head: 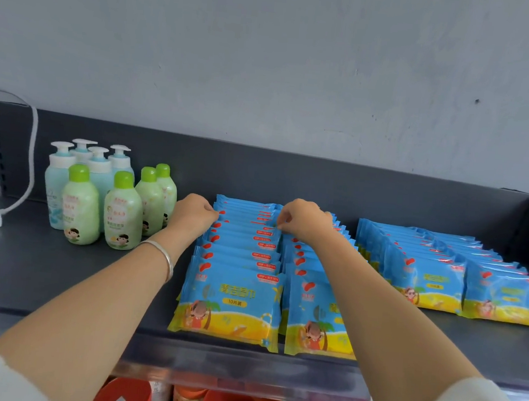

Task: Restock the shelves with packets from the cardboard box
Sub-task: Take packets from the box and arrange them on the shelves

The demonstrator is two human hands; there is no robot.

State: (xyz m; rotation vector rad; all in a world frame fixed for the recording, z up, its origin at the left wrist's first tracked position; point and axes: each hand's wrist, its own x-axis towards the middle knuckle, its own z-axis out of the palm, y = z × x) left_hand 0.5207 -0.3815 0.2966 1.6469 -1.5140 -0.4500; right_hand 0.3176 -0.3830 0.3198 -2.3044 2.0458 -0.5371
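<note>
Both hands pinch one wet-wipe packet (245,217) in the left row on the shelf (58,278): left hand (195,211), right hand (301,220). Seat it square, edges aligned with neighbours.

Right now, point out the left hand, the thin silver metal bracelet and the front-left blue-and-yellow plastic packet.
left hand (196,211): head view, back of hand.
thin silver metal bracelet (166,255): head view, band on wrist.
front-left blue-and-yellow plastic packet (232,303): head view, printed face.
</note>
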